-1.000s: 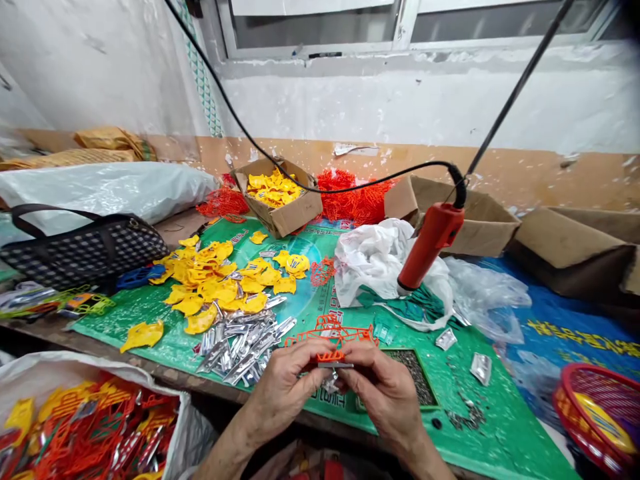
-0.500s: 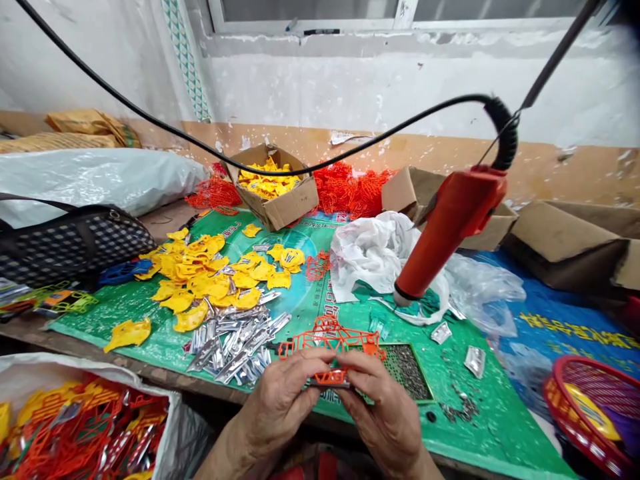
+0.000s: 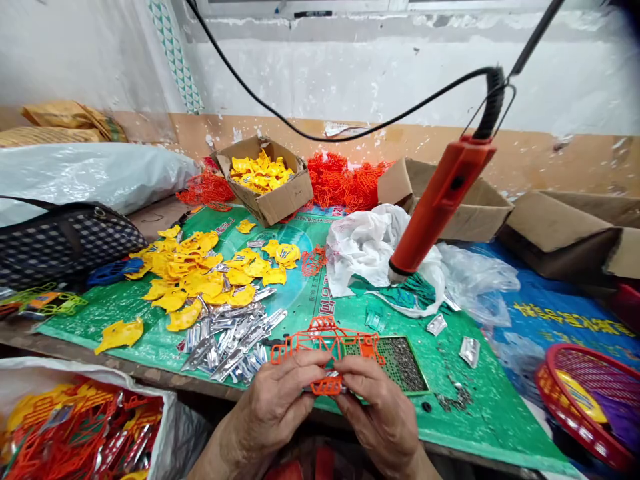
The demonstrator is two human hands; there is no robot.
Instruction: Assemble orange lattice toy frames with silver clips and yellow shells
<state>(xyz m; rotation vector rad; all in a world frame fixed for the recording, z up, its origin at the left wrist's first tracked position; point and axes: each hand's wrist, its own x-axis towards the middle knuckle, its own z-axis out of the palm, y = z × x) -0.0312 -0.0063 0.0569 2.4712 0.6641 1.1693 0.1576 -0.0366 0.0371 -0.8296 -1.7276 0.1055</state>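
Both hands grip an orange plastic frame [image 3: 327, 387], one at each side, above the front edge of the table. My left hand [image 3: 275, 400] pinches its left end between thumb and fingers. On the other end, my right hand [image 3: 377, 407] is closed the same way. A shiny silver part shows in it between the fingertips. Just beyond the fingers stand more orange lattice bars [image 3: 370, 345]; whether they belong to the same piece I cannot tell. Behind the right hand lies a green tray of small screws [image 3: 406, 363]. Silver plastic parts [image 3: 233, 340] are heaped beyond the left hand.
A red electric screwdriver [image 3: 435, 213] hangs from a cable at the right. Yellow plastic parts [image 3: 193, 267] lie left; a cardboard box [image 3: 287, 200] holds more. At lower left is a white sack [image 3: 170, 427] of orange parts. A red basket [image 3: 545, 387] stands right.
The held frame has tilted slightly, showing more of its orange near side. The view has shifted a little, and the hanging screwdriver has swung and turned.
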